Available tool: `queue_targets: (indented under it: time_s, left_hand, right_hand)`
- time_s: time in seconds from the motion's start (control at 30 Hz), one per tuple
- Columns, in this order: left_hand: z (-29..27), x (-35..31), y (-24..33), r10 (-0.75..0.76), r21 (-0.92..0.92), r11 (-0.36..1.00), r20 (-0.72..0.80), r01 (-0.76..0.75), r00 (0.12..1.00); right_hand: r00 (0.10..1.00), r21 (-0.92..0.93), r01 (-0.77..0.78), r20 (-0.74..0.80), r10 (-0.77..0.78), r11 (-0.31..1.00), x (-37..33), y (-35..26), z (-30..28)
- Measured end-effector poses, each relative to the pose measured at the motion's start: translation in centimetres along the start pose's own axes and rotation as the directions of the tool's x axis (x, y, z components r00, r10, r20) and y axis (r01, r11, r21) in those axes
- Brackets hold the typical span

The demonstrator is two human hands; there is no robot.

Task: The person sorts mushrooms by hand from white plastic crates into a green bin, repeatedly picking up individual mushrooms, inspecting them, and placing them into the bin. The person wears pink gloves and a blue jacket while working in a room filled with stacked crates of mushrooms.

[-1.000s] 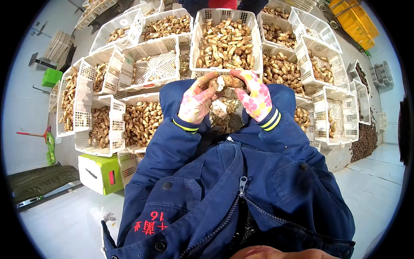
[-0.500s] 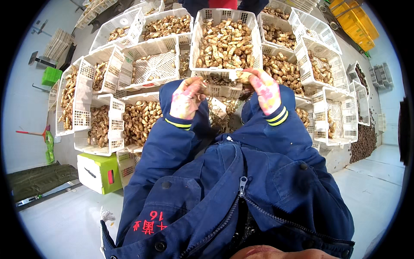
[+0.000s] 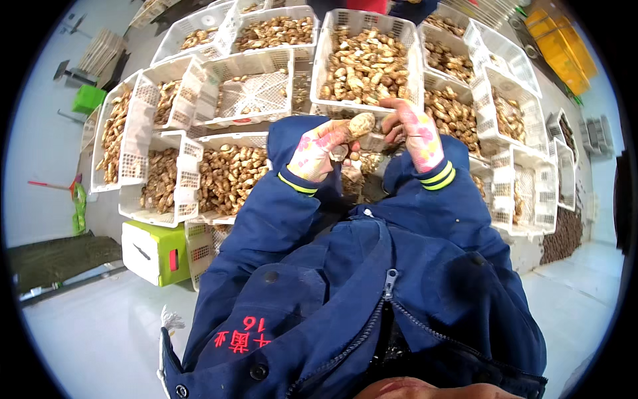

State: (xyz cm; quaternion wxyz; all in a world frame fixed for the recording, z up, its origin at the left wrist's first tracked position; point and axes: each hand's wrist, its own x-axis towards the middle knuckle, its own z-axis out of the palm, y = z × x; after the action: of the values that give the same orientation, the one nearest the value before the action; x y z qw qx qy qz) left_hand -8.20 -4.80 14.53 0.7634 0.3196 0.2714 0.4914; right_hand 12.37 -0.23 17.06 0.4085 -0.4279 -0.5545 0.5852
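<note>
A pale tan, knobbly root piece (image 3: 361,124) sits pinched at the fingertips of the left hand (image 3: 318,149), held up just in front of the near wall of the big white crate (image 3: 321,73) that is heaped with the same tan pieces. The left hand wears a pale glove with pink blotches, fingers curled closed around the piece, a second small lump tucked just under it against the palm. Right beside it, the right hand (image 3: 417,136), same kind of glove, hangs with fingers bent downward over the near edge of that crate; whether it grips anything, I cannot tell, the fingertips are hidden behind the hand. Both wrists show yellow-striped cuffs on a dark blue work jacket (image 3: 372,286), zip running down the middle, red marks on the lower left chest. Out from there, white slotted crates ring the hands: a nearly empty crate (image 3: 256,90) up left, a full one (image 3: 229,176) just left of the left sleeve, more full ones along the right side (image 3: 458,110). Lower left, a green and white box (image 3: 153,251) stands on the pale floor (image 3: 86,326). Top right, a stack of yellow crates (image 3: 561,43) stands well apart.
</note>
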Motion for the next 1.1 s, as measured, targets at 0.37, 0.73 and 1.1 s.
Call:
queue_targets:
  time_s: [0.37,0.73,1.1]
  left_hand:
    - [-22.0,-4.3,3.9,-0.108,-0.278,0.953,-0.682,-0.120,0.723]
    - [-27.4,-5.6,1.3,0.142,-0.047,0.949,-0.820,-0.312,0.555]
    - [-34.0,-2.6,-3.9,-0.066,-0.196,0.952,-0.881,-0.234,0.469]
  right_hand:
    - [0.954,-0.121,-0.183,0.216,0.205,0.976,-0.4,7.2,-2.1]
    - [0.948,-0.126,-0.131,0.275,0.162,0.983,-0.4,5.2,0.2]
    - [0.925,-0.102,-0.195,0.313,0.217,0.975,0.0,10.0,-1.8]
